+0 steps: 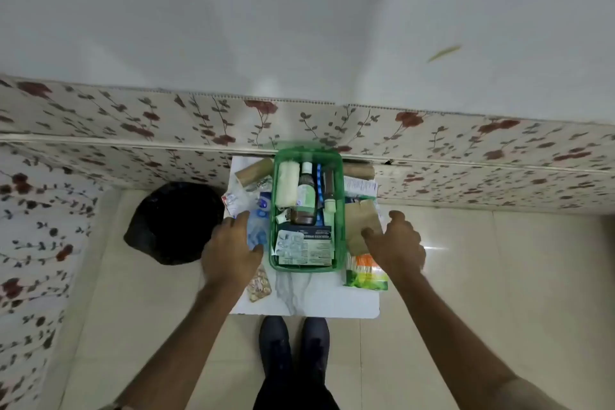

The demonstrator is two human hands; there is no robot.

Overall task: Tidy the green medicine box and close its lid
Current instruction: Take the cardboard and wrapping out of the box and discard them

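Hands: left hand (229,251) spread, right hand (396,241) loosely curled, both empty, flanking green medicine box (276,210).
Advice: gather desk (309,299) strays from 9 and 3 o'clock, lay flat, keep below rim.

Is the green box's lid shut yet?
No. The green medicine box stands open, with a brown bottle and blister strip showing inside.

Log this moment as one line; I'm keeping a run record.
green medicine box: open, partly packed | left hand: left of box, empty | right hand: over brown packet | table: loose packets
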